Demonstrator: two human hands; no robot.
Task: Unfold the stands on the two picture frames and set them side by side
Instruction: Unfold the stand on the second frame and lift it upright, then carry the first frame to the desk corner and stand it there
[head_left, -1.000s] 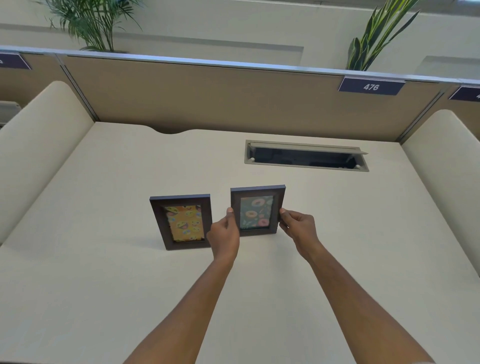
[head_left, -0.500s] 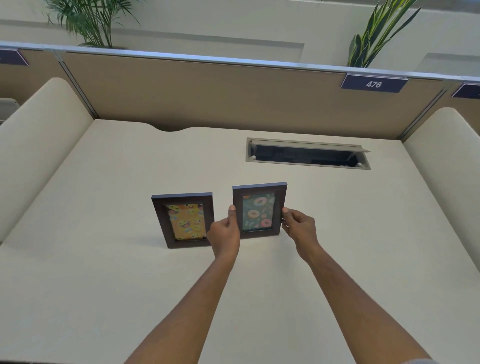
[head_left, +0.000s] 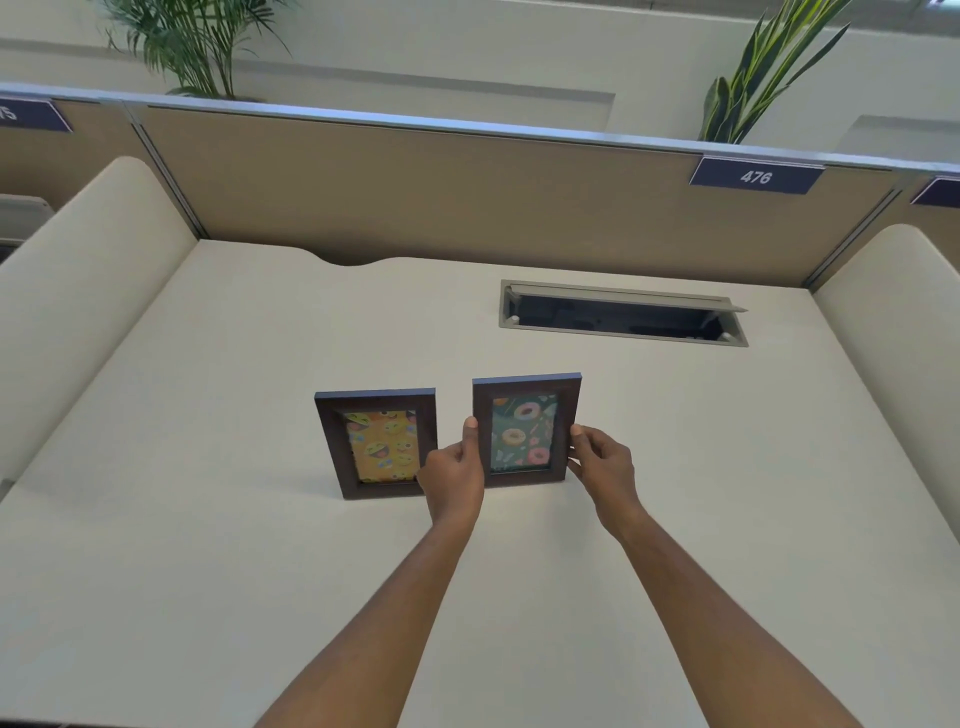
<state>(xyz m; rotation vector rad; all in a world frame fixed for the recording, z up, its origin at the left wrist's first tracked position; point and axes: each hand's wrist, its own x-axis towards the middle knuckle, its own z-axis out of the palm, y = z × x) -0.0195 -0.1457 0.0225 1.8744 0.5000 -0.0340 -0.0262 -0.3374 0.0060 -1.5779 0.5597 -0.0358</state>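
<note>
Just right of the frame's centre, the donut frame (head_left: 525, 430) stands upright on the desk (head_left: 208, 571), and over the last second it has hardly moved against the emoji frame (head_left: 378, 442) to its left; both hands have stayed on its side edges, so this reads as a final squaring-up rather than a carry. The left hand (head_left: 453, 477) has its thumb pressed along the frame's left edge with the other fingers curled behind, and the right hand (head_left: 602, 462) pinches the right edge between thumb and fingertips. The emoji frame already stands free, untouched, just beside the left hand, a narrow gap between the two frames. Both have dark brown mouldings in portrait format, one holding a teal donut print, the other an orange emoji print; their stands are hidden behind them. The task looks nearly done, only the release remaining. Further back, at the upper right, lies a cable hatch (head_left: 623, 316), below the partition (head_left: 441, 197) with its 476 label (head_left: 756, 177).
</note>
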